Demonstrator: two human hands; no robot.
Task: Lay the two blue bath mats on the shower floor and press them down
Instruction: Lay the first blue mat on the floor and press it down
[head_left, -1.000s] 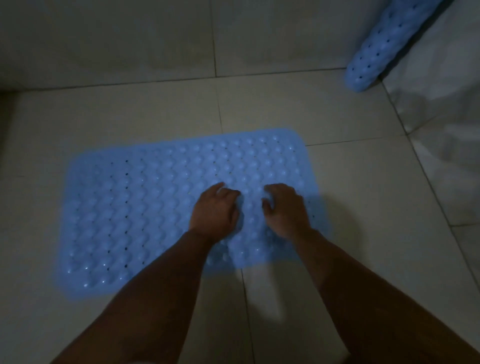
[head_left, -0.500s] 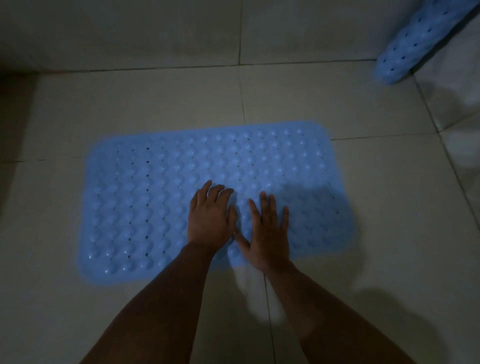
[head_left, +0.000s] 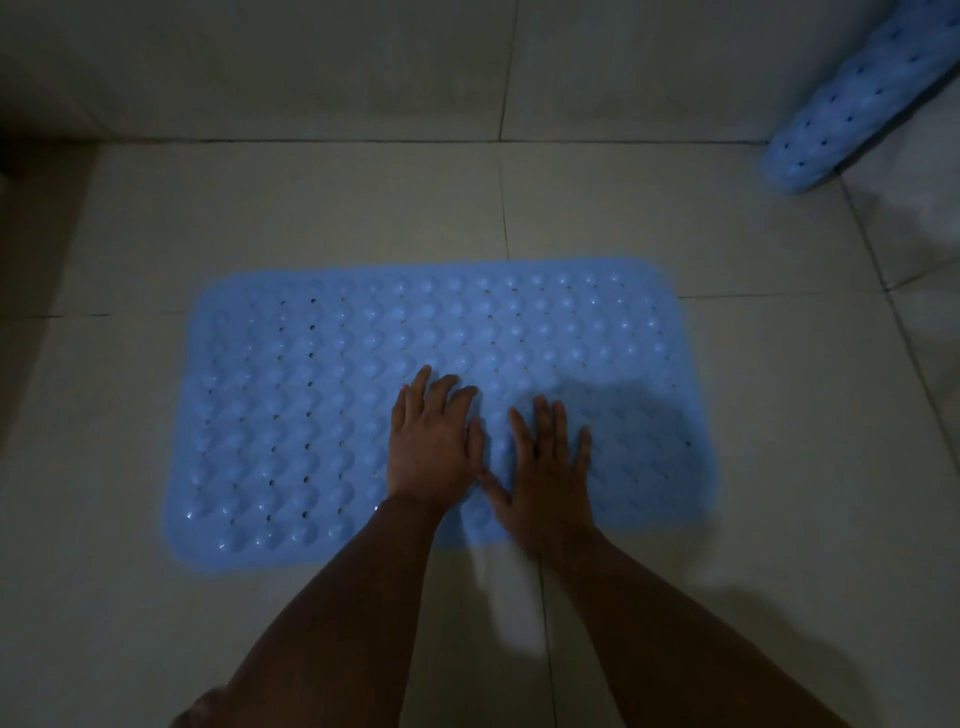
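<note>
We look down in dim light at a tiled shower floor. A blue bath mat, bumpy and dotted with drain holes, lies spread flat on the middle of it. Our left hand and right hand rest side by side on the mat's near edge, right of its middle, fingers straight and spread, palms down, gripping nothing. We judge this flat pose serves to press the mat against the tiles. The second mat leans rolled up against the far right wall, well apart, apparently waiting its turn.
</note>
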